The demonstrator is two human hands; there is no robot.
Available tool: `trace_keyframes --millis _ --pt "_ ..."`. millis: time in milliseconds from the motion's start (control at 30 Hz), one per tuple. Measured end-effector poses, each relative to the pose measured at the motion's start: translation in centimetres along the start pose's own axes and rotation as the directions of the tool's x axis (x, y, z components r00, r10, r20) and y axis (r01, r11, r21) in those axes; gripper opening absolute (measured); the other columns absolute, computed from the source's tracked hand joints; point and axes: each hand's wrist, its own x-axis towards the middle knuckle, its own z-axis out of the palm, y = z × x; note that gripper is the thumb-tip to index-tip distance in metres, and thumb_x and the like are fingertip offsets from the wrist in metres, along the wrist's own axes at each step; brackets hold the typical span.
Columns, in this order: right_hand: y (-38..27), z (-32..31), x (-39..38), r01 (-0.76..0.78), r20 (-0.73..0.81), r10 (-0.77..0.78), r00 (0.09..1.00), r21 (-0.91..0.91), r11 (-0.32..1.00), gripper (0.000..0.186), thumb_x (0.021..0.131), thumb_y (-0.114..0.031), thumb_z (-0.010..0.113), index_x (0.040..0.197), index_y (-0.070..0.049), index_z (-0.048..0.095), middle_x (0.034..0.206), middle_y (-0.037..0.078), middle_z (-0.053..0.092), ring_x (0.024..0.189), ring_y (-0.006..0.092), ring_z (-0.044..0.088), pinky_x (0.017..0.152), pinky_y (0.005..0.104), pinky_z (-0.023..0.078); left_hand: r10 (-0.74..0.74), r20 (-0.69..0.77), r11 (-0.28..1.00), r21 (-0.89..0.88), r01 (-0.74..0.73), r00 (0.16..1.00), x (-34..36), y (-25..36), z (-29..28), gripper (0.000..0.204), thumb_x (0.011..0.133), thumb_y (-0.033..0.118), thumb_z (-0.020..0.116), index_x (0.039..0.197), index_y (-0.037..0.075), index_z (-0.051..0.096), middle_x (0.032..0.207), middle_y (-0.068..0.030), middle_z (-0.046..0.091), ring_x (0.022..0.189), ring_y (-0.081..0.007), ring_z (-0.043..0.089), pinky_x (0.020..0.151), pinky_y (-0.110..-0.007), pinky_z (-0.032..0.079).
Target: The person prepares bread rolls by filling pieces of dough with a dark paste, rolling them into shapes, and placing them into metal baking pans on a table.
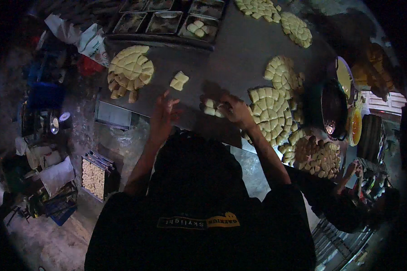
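My left hand [164, 113] is raised at the table's near edge, its fingers apart and nothing in them. Just beyond it on the table lies a small joined clump of pale dough pieces [179, 81]. My right hand [235, 109] is curled over another small group of dough pieces [209, 107], its fingertips closed on the piece nearest it. Part of that group is covered by the fingers and in shadow. A round of cut dough [131, 67] rests at the left, and a larger cut round [270, 113] is right beside my right hand.
A dark tray of square pans [165, 22] stands at the far left, one pan holding dough [198, 29]. More dough rounds [296, 29] lie far right. At the right are a dark tub [328, 108], an orange-yellow bowl [356, 125] and another person's hand [355, 169].
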Motion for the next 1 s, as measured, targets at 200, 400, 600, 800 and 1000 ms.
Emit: trace_keyframes --millis 200,400,600,800,1000 --pt "-3.1 0.1 0.3 0.298 0.237 -0.211 0.948 -0.439 0.848 0.047 0.092 -0.038 0.061 0.132 -0.015 0.053 0.131 0.023 0.050 0.123 0.0421 0.050 0.097 0.0496 0.050 -0.044 -0.063 0.997 0.063 0.048 0.997 -0.3 -0.5 -4.4 0.058 0.105 0.039 0.044 0.151 0.005 0.029 0.127 -0.0142 0.058 0.100 -0.0206 0.065 0.081 -0.031 0.053" --pt "-0.6 4.4 5.0 -0.140 0.277 0.113 0.954 0.079 0.987 0.066 0.098 -0.050 0.051 0.149 -0.011 0.035 0.149 0.021 0.039 0.138 0.0412 0.037 0.113 0.0504 0.033 0.028 -0.103 0.999 0.035 -0.024 0.994 0.4 0.0 -7.8 0.059 0.106 0.039 0.044 0.151 0.005 0.029 0.123 -0.0133 0.061 0.102 -0.0192 0.064 0.081 -0.031 0.053" --pt "-13.0 -2.5 21.0 -0.150 -0.021 0.193 0.981 0.547 0.824 0.064 0.103 -0.046 0.045 0.153 -0.009 0.028 0.154 0.022 0.034 0.143 0.0349 0.034 0.116 0.0372 0.029 0.096 -0.138 0.995 0.027 -0.093 0.986 0.7 2.0 -10.9 0.057 0.106 0.038 0.043 0.150 0.004 0.031 0.125 -0.0150 0.060 0.101 -0.0197 0.065 0.084 -0.034 0.053" --pt "-10.3 -2.4 35.2 0.436 -0.159 -0.449 0.879 -0.114 0.893 0.039 0.104 -0.023 0.046 0.140 -0.008 0.042 0.131 0.017 0.052 0.130 0.0310 0.046 0.110 0.0417 0.038 0.085 -0.184 0.994 0.090 -0.070 0.979 1.0 3.9 -12.4 0.057 0.106 0.035 0.044 0.151 0.004 0.031 0.131 -0.0173 0.058 0.106 -0.0240 0.064 0.087 -0.036 0.052" --pt "-10.9 -2.1 34.8 0.378 -0.173 -0.420 0.891 -0.231 0.897 0.034 0.099 -0.021 0.054 0.130 -0.007 0.053 0.119 0.020 0.060 0.114 0.0375 0.057 0.099 0.0427 0.047 0.113 -0.216 0.993 0.043 -0.106 0.970 -0.3 4.2 -12.3 0.053 0.106 0.034 0.042 0.149 0.004 0.035 0.134 -0.0175 0.057 0.110 -0.0267 0.064 0.090 -0.038 0.053"
